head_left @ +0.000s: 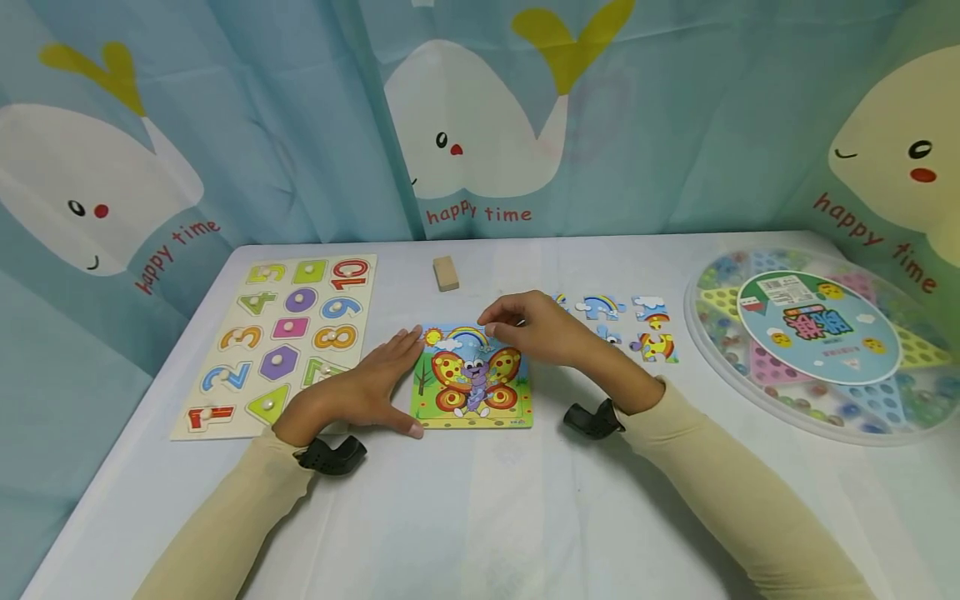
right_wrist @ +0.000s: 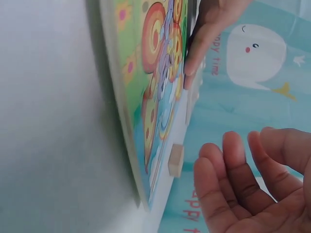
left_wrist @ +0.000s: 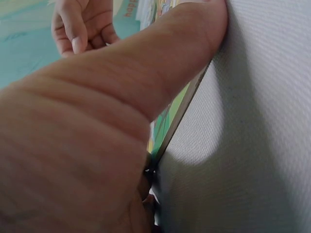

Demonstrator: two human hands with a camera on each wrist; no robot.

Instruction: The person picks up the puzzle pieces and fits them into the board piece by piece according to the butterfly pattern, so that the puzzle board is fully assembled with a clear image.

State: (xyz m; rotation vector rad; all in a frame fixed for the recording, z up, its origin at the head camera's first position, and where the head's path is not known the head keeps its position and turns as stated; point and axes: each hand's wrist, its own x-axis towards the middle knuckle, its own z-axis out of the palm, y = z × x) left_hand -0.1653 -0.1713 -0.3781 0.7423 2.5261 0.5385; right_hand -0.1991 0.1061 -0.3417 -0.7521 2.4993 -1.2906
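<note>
A square butterfly puzzle board (head_left: 474,398) lies flat on the white table. My left hand (head_left: 367,385) spreads along its left side, fingers straight, with the thumb at the lower left corner. In the left wrist view, the thumb (left_wrist: 112,82) lies across the board's edge (left_wrist: 177,114). My right hand (head_left: 546,332) hovers over the upper right corner, fingers loosely bent. In the right wrist view, the right hand (right_wrist: 252,194) shows thumb and index fingertips close together, with nothing visible between them. Several loose jigsaw pieces (head_left: 601,307) lie right of the board, some partly hidden by that hand.
A number and shape peg board (head_left: 238,337) lies at the left, partly under my left forearm. Behind the butterfly board is a small wooden block (head_left: 446,273). A round clear-lidded marble game (head_left: 819,327) rests at the right. A whale-print curtain (head_left: 315,125) hangs behind the table.
</note>
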